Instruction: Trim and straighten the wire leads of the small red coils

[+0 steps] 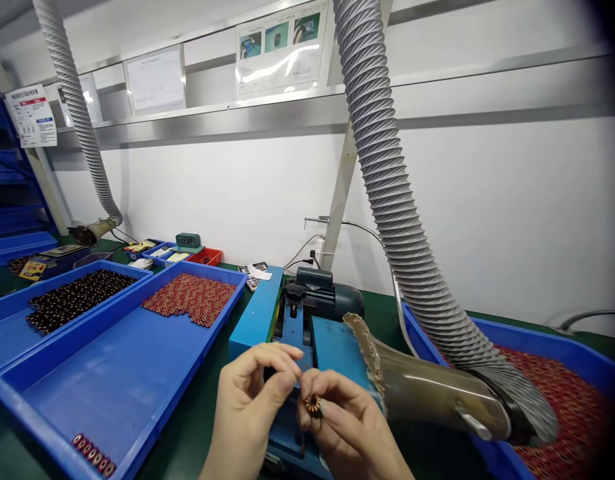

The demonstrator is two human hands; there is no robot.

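Carefully, the right hand (350,427) is pinching a copper-wound toroid coil (313,404) between its fingertips, just above a blue bench machine (293,327). Beside it, the left hand (247,407) is curling its fingers inward, gripping nothing I can make out. Writing on the wall notices (282,50) is too small to read.

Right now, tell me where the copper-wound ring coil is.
In the head view, the copper-wound ring coil sits lower centre in the right hand, beside the left hand, in front of the blue machine.
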